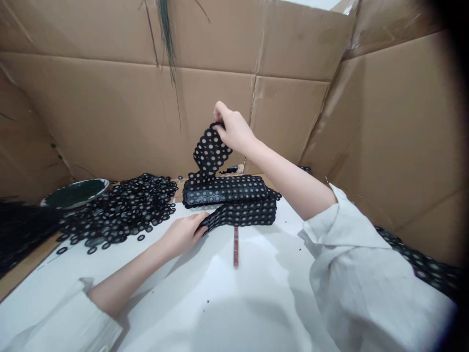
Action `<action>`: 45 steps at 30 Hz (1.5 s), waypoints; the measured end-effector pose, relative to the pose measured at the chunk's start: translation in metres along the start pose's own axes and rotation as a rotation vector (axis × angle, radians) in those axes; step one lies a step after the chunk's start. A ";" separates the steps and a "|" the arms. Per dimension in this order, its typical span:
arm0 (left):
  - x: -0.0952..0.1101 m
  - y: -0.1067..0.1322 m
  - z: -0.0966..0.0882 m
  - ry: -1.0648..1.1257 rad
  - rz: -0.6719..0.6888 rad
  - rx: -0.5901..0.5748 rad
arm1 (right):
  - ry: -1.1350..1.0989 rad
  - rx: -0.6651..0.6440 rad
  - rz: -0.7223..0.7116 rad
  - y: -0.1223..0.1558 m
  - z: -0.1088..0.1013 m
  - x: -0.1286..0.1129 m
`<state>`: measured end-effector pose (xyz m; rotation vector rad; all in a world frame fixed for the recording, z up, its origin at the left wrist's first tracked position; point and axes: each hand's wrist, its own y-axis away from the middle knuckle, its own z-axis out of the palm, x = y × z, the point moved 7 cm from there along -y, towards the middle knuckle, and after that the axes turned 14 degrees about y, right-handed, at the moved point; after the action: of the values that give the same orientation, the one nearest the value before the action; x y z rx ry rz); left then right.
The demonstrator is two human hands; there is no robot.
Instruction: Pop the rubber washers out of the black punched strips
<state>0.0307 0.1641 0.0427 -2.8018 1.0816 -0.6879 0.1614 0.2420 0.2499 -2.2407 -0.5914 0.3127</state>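
My right hand (pixel 231 128) is raised above the table and pinches the top edge of a black sheet full of round holes (pixel 211 150), which hangs down from it. Below lies a stack of the same black perforated sheets (pixel 229 199) on the white table (pixel 205 293). My left hand (pixel 183 233) rests on the table and its fingers grip the near left corner of the lowest sheets in the stack. A heap of loose black rings (pixel 124 208) spreads to the left of the stack.
Cardboard walls (pixel 110 107) close in the back and both sides. A dark round dish (pixel 75 192) sits at the far left behind the rings. A thin reddish stick (pixel 236 247) lies on the table before the stack. More perforated sheets (pixel 421 261) lie at the right.
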 end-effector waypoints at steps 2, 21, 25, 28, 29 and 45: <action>0.000 0.000 0.001 -0.004 -0.005 -0.008 | -0.005 0.073 -0.025 -0.009 -0.008 -0.011; -0.002 0.000 0.003 0.006 0.003 -0.014 | 0.010 -0.470 0.709 0.081 0.081 0.151; 0.000 0.000 0.001 0.016 0.000 -0.016 | 0.009 -0.481 0.762 0.089 0.083 0.170; 0.002 0.000 0.000 0.017 -0.007 -0.022 | 0.052 -0.524 0.774 0.101 0.089 0.178; 0.002 0.001 0.000 0.019 -0.011 -0.023 | 0.074 -0.544 0.771 0.106 0.090 0.179; -0.060 -0.012 -0.018 0.412 -0.303 0.215 | -0.007 -0.802 0.254 0.210 0.063 0.126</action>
<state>-0.0090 0.2140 0.0386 -2.7221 0.5705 -1.3682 0.3113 0.2228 0.0471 -3.1012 -0.4814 0.2292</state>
